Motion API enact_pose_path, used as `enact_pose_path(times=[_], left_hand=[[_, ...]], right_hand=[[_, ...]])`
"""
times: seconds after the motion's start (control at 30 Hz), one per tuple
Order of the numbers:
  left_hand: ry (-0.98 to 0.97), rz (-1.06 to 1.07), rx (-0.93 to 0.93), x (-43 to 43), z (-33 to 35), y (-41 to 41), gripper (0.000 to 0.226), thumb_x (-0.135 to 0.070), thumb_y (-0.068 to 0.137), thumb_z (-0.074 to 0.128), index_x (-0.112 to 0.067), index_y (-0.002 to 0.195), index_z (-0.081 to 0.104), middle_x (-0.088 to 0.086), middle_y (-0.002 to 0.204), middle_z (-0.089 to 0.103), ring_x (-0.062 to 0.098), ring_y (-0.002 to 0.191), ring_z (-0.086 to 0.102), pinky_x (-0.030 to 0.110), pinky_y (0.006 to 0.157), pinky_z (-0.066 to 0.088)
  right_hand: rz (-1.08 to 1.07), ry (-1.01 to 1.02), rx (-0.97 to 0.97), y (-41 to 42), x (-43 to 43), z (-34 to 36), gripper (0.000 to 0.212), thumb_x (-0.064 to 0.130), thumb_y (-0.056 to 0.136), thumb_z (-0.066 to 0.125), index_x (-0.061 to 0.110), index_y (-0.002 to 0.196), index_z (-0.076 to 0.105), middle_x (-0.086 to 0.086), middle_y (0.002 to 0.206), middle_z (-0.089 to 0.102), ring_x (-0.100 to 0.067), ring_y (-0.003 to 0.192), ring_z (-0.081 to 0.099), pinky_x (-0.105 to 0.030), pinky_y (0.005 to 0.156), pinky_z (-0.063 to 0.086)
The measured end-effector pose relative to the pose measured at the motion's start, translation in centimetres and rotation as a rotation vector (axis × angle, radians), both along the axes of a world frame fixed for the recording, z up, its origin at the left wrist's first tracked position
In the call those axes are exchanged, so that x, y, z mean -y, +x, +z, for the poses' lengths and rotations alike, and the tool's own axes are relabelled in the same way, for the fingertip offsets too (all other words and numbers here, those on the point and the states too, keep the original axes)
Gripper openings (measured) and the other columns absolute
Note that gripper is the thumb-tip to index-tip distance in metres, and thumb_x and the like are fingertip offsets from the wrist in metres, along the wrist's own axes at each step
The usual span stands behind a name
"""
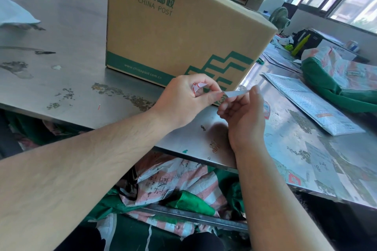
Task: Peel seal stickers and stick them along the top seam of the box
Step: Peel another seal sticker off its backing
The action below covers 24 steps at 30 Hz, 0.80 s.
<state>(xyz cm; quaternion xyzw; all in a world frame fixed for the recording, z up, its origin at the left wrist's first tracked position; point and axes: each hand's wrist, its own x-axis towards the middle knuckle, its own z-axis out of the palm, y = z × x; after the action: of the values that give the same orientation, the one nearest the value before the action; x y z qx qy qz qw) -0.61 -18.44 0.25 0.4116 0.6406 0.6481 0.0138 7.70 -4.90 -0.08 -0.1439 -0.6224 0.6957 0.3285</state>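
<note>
At the front edge of the counter (71, 32), left hand (181, 98) and right hand (245, 117) are pinching opposite ends of a flimsy, likely tacky seal sticker (237, 93), both grips closed on it.

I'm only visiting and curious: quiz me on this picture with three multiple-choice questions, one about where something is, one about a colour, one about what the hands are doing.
1. Where does the cardboard box stand?
A) on the metal table
B) on the floor
C) on a shelf

2. What colour is the box's printing?
A) red
B) green
C) blue

3. What are the left hand and right hand doing?
A) resting flat
B) lifting the box
C) pinching a sticker strip between them

Answers: 1 A, its base sits on the tabletop; 2 B, logo and stripe are green; 3 C, fingers of both hands close on the strip.
</note>
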Motion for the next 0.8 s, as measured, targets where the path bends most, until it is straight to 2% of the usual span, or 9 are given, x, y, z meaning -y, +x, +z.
enact_pose_path(times=[0.1, 0.17, 0.23, 0.3, 0.37, 0.4, 0.5, 0.67, 0.8], left_hand=[[0.032, 0.025, 0.059, -0.1, 0.0, -0.5, 0.010, -0.023, 0.089, 0.071, -0.019, 0.081, 0.069, -0.011, 0.046, 0.040, 0.007, 0.046, 0.035, 0.021, 0.050, 0.030], [0.087, 0.045, 0.163, -0.1, 0.0, -0.9, 0.010, -0.019, 0.090, 0.071, -0.018, 0.080, 0.068, -0.015, 0.047, 0.050, 0.000, 0.048, 0.045, 0.014, 0.053, 0.036], [0.137, 0.056, 0.248, -0.2, 0.0, -1.3, 0.012, -0.018, 0.089, 0.071, -0.021, 0.078, 0.067, -0.014, 0.054, 0.054, -0.001, 0.052, 0.047, 0.013, 0.057, 0.039], [0.172, 0.043, 0.305, -0.3, 0.0, -1.6, 0.013, -0.016, 0.090, 0.069, -0.020, 0.078, 0.066, -0.003, 0.065, 0.057, 0.002, 0.056, 0.051, 0.013, 0.059, 0.042], [0.186, 0.020, 0.336, -0.2, 0.1, -1.5, 0.014, -0.014, 0.092, 0.067, -0.017, 0.079, 0.065, -0.007, 0.062, 0.059, 0.000, 0.051, 0.050, 0.011, 0.054, 0.040], [0.186, 0.010, 0.342, -0.2, 0.3, -1.5, 0.015, -0.012, 0.093, 0.066, -0.016, 0.079, 0.063, -0.014, 0.054, 0.056, -0.001, 0.046, 0.046, 0.009, 0.050, 0.036], [0.194, -0.023, 0.354, -0.1, 0.5, -1.3, 0.014, -0.008, 0.094, 0.062, -0.012, 0.081, 0.061, -0.017, 0.043, 0.051, -0.003, 0.039, 0.044, 0.006, 0.045, 0.032], [0.238, -0.087, 0.393, 0.2, 0.7, -1.1, 0.011, -0.004, 0.096, 0.058, -0.008, 0.085, 0.058, -0.017, 0.044, 0.055, -0.005, 0.040, 0.049, 0.003, 0.046, 0.034], [0.207, -0.075, 0.387, 0.2, 0.7, -1.2, 0.013, -0.006, 0.095, 0.060, -0.010, 0.083, 0.058, -0.018, 0.044, 0.053, -0.004, 0.040, 0.048, 0.004, 0.046, 0.034]], right_hand=[[-0.036, -0.056, 0.027, 0.2, -0.2, 0.3, 0.059, 0.054, 0.099, 0.028, 0.013, 0.069, 0.057, -0.007, 0.058, 0.058, -0.021, 0.055, 0.052, -0.028, 0.057, 0.042], [-0.080, -0.033, 0.063, 0.0, 0.0, 0.4, 0.043, 0.044, 0.097, 0.043, 0.015, 0.071, 0.061, -0.006, 0.059, 0.061, -0.020, 0.054, 0.053, -0.029, 0.058, 0.042], [-0.110, 0.093, 0.117, -0.2, 0.1, 0.3, 0.015, 0.026, 0.081, 0.058, 0.021, 0.073, 0.070, -0.003, 0.064, 0.065, -0.018, 0.057, 0.055, -0.027, 0.059, 0.042], [-0.083, 0.240, 0.174, -0.2, 0.5, 0.2, 0.021, 0.019, 0.073, 0.059, 0.030, 0.074, 0.077, 0.002, 0.071, 0.071, -0.016, 0.065, 0.057, -0.025, 0.062, 0.042], [-0.055, 0.344, 0.211, -0.1, 0.7, 0.2, 0.023, 0.019, 0.079, 0.062, 0.035, 0.081, 0.078, 0.006, 0.076, 0.073, -0.013, 0.070, 0.060, -0.025, 0.065, 0.044], [-0.047, 0.368, 0.223, 0.0, 0.7, 0.2, 0.021, 0.018, 0.085, 0.063, 0.033, 0.089, 0.078, 0.008, 0.078, 0.074, -0.010, 0.071, 0.061, -0.024, 0.065, 0.046], [-0.036, 0.409, 0.273, -0.2, 0.6, 0.2, 0.019, 0.020, 0.098, 0.060, 0.026, 0.110, 0.073, 0.013, 0.083, 0.074, -0.004, 0.070, 0.062, -0.017, 0.064, 0.048], [-0.015, 0.456, 0.299, -0.5, 0.7, 0.0, 0.017, 0.030, 0.098, 0.062, 0.023, 0.107, 0.073, 0.016, 0.081, 0.074, -0.002, 0.071, 0.062, -0.013, 0.064, 0.047], [-0.018, 0.458, 0.234, -0.1, 0.4, -0.1, 0.010, 0.025, 0.096, 0.065, 0.025, 0.092, 0.074, 0.009, 0.080, 0.073, -0.006, 0.072, 0.063, -0.016, 0.066, 0.048]])
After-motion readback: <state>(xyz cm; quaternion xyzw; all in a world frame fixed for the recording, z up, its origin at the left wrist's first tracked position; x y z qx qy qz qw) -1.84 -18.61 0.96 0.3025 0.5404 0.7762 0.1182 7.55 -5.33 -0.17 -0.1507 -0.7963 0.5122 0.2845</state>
